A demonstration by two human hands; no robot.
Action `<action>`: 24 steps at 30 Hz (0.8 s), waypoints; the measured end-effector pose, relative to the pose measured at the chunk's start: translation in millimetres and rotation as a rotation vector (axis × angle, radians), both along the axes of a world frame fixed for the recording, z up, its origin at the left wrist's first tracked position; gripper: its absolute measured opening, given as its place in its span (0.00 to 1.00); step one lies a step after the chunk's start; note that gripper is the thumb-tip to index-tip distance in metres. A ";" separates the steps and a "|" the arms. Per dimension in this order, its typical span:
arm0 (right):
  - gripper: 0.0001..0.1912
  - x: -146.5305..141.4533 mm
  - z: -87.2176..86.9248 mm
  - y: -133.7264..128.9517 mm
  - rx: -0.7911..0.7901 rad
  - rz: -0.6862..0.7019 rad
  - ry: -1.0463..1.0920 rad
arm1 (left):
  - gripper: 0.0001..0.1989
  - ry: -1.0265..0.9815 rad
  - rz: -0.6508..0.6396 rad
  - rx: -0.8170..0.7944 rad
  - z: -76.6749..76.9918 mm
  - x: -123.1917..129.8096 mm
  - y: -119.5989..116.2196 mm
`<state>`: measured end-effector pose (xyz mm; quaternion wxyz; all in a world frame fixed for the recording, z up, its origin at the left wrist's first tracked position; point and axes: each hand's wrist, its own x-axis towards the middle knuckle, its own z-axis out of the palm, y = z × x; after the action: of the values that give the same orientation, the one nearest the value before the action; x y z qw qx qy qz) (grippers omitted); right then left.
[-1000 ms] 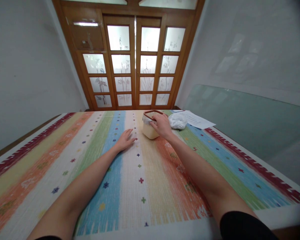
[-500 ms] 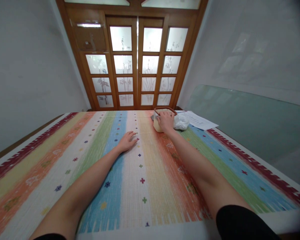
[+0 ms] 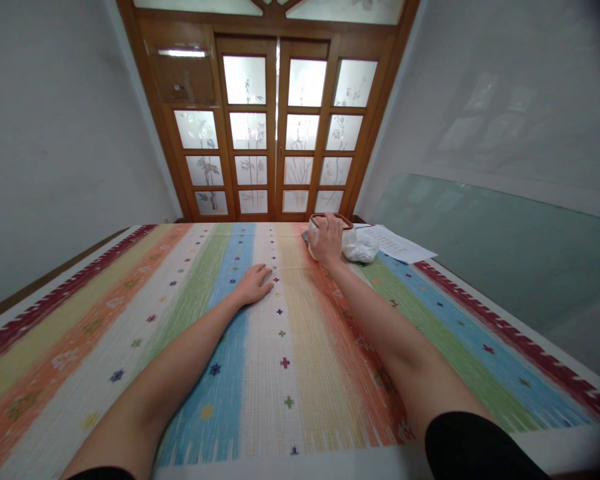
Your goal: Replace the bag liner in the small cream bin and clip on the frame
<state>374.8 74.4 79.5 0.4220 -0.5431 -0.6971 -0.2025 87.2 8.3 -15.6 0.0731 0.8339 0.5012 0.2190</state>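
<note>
My left hand (image 3: pixel 254 285) lies palm down on the striped cloth (image 3: pixel 260 393), its fingers stretched out and holding nothing. Farther off on the right, my right hand (image 3: pixel 327 241) is on a small cream basket (image 3: pixel 349 232) with a brown rim or handle. Its fingers bend over the top of the basket, and the back of the hand hides most of the front. What the fingertips touch inside, if anything, is out of sight. A crumpled white plastic bag (image 3: pixel 362 249) sits against the basket's right side.
Printed white sheets (image 3: pixel 403 245) lie on the cloth beyond the plastic bag. A pale green glass panel (image 3: pixel 485 247) leans along the right wall. Wooden doors with frosted panes (image 3: pixel 280 133) stand behind the table's far edge.
My right hand has turned more upright and shifted slightly left, its fingers now over the basket's top and covering more of its front. My left hand has hardly moved.
</note>
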 end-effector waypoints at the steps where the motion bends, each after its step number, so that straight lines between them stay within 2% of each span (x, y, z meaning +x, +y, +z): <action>1: 0.24 -4.6 -4.6 -7.6 0.002 0.075 -0.019 | 0.28 0.020 0.012 0.012 -0.1 -2.3 2.0; 3: 0.22 -15.0 -18.6 -22.9 -0.055 0.235 -0.033 | 0.27 0.061 0.029 0.042 1.1 -6.6 6.1; 6: 0.23 -30.2 -46.7 -40.9 -0.277 0.442 -0.059 | 0.25 0.112 0.055 0.079 4.8 -9.8 10.5; 9: 0.28 -41.8 -70.9 -50.4 -0.493 0.512 -0.119 | 0.28 0.129 0.107 0.098 6.7 -8.2 11.8; 11: 0.33 -47.0 -80.2 -53.3 -0.581 0.531 -0.215 | 0.31 0.140 0.123 0.104 5.9 -6.3 11.5; 15: 0.38 -51.6 -85.0 -55.6 -0.644 0.526 -0.367 | 0.37 0.193 0.090 0.034 3.4 -5.1 11.0; 20: 0.42 -52.5 -86.4 -54.0 -0.751 0.481 -0.402 | 0.40 0.309 0.017 -0.101 2.5 -6.3 11.8; 24: 0.44 -53.7 -88.1 -53.4 -0.772 0.479 -0.421 | 0.42 0.358 0.015 -0.134 1.6 -5.2 12.6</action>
<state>321.0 21.0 -8.6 0.0749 -0.4315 -0.8964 0.0677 82.0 20.9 -14.1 0.0368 0.8491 0.5259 0.0339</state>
